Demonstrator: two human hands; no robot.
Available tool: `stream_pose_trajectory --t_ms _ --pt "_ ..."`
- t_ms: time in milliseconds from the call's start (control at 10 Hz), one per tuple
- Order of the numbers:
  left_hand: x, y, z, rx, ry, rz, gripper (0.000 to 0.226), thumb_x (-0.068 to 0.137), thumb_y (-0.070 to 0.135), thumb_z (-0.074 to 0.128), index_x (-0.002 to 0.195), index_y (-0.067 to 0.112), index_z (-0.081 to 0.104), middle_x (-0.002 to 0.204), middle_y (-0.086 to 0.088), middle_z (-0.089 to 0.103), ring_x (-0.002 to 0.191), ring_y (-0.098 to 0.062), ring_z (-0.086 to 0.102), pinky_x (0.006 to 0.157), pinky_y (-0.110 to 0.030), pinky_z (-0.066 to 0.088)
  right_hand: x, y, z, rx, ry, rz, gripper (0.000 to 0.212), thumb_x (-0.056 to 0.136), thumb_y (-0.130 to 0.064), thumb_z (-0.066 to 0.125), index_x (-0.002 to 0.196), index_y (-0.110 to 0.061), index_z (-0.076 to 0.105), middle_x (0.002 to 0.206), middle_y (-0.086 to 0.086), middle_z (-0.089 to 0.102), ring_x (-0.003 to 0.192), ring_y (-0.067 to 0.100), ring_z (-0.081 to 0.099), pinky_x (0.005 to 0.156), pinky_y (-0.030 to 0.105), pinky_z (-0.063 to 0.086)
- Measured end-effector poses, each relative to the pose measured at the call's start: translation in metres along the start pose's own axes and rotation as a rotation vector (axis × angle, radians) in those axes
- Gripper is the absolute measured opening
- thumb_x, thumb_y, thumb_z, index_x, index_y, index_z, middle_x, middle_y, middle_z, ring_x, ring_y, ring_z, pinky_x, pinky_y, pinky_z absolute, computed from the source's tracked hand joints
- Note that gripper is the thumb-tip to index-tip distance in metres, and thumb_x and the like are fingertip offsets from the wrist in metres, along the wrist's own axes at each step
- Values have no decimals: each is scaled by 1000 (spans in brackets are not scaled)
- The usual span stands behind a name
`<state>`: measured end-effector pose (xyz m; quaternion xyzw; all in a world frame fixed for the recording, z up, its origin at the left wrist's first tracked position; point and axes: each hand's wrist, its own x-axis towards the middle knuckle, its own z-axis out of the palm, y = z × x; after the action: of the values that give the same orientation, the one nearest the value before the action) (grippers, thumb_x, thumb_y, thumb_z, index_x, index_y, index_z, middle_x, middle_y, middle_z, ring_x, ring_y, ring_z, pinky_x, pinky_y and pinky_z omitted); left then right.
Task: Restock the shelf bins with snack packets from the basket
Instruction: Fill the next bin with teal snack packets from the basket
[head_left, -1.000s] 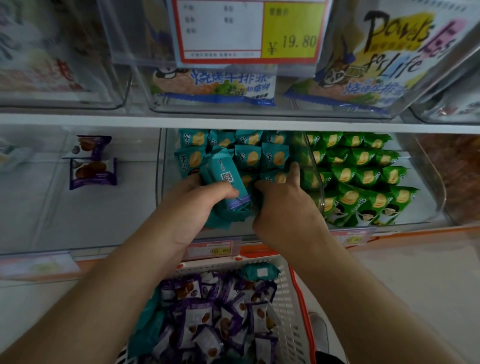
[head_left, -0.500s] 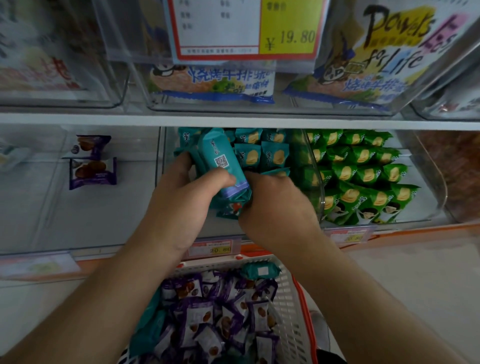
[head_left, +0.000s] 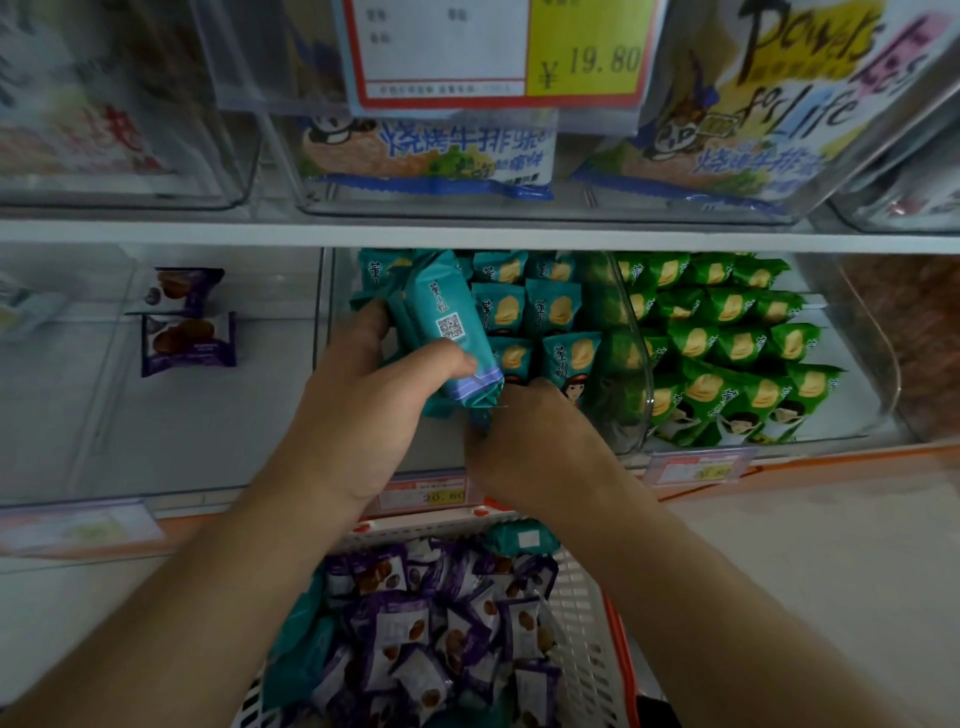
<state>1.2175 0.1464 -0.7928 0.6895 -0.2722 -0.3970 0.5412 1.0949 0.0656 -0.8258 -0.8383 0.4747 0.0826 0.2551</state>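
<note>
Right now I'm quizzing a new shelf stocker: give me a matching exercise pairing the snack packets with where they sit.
Things:
1. teal packets
2. green packets
3. two purple packets
4. pile of purple packets

Places:
A. basket
B. left bin
C. middle bin
D. right bin

Pairs: 1-C, 2-D, 3-B, 4-A

Upper centre: yellow price tag (head_left: 584, 65) reading ¥19.80. Lower right: pale floor (head_left: 810, 561). Orange shelf edge (head_left: 831, 462) at right.
</note>
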Motion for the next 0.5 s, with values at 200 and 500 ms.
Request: stream_pose_trajectory --t_ms 200,500 --pt "-1 0 3 -21 -29 -17 35 72 31 69 106 33 75 102 7 78 97 -14 74 94 -48 55 10 11 16 49 24 -52 12 92 -30 48 103 -26 45 113 10 49 75 20 43 59 21 28" --pt "-1 -1 3 -55 -62 -22 37 72 28 68 109 31 74 104 6 78 99 -14 74 94 -44 54 10 13 21 33 176 -149 40 85 -29 42 118 -23 64 129 8 44 83 21 40 72 31 40"
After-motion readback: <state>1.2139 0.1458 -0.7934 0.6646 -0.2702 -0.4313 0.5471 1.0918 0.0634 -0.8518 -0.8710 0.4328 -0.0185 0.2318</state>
